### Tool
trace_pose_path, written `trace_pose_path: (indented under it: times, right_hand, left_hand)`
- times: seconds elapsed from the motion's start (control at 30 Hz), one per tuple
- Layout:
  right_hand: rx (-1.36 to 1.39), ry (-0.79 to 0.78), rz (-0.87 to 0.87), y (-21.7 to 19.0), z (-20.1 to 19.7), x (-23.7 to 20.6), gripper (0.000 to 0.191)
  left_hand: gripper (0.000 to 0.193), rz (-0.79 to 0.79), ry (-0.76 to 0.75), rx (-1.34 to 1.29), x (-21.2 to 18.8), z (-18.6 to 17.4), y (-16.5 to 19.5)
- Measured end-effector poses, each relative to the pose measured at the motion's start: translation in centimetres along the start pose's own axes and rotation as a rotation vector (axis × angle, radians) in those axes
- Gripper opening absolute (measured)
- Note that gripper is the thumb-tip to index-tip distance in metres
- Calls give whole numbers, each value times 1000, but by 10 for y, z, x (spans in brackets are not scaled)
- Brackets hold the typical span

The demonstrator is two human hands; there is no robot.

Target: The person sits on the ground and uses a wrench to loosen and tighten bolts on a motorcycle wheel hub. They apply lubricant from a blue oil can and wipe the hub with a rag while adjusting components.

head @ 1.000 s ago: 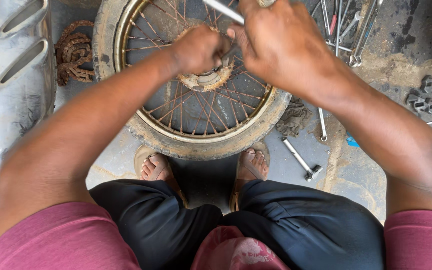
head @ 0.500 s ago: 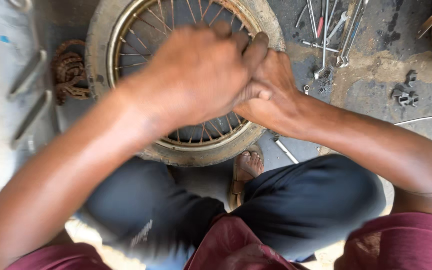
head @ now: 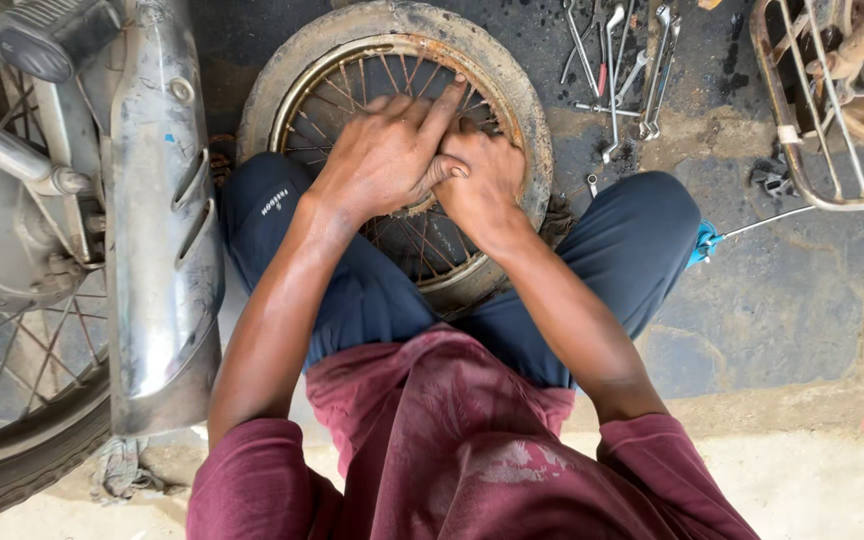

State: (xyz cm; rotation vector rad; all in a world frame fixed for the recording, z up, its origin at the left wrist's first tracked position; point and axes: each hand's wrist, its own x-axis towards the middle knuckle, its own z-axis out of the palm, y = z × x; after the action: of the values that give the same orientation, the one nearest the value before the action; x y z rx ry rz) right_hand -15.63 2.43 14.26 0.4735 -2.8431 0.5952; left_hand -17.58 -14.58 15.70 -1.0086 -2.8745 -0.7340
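Observation:
A worn spoked wheel with a dirty tyre and rusty rim lies flat on the ground between my knees. Both hands are over its hub. My left hand rests on the spokes with fingers apart, the index finger stretched toward the far rim and the thumb against my right hand. My right hand is curled at the hub just right of it. Whatever it may grip is hidden under the fingers. My dark trousers cover the near part of the wheel.
A motorcycle stands at the left, with its chrome silencer and spoked rear wheel close to my left arm. Several spanners lie beyond the wheel. A blue-handled tool lies by my right knee. A rusty metal rack is at the right.
The view has pulled back and shifted, bringing the motorcycle into sight. My hands have settled together over the hub, and my knees now lie over the wheel's near edge.

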Motion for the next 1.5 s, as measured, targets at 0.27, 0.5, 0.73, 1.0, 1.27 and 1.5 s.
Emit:
trace_pose_path:
  times: [0.27,0.5,0.73,1.0,1.27,1.5]
  right_hand:
    - [-89,102,-223,17,17,-8,21]
    - [-220,86,-556,54,19,9,32]
    - [-31,167,-905,64,18,52,33]
    - [446,135,-832,55,-24,71,17]
    - [1874,85,917,32,43,48,51]
    - [1513,35,1055,45,47,54,40]
  left_hand:
    - [68,-49,237,105,-18,9,25]
    - [58,-283,298,-9,-36,29,49]
    - [14,-578,330,63,-17,38,76]
    - [17,-536,368,-98,-6,41,61]
    - [37,-538,-45,-177,3,-17,33]
    - [86,-389,-244,-864,39,32,-19]
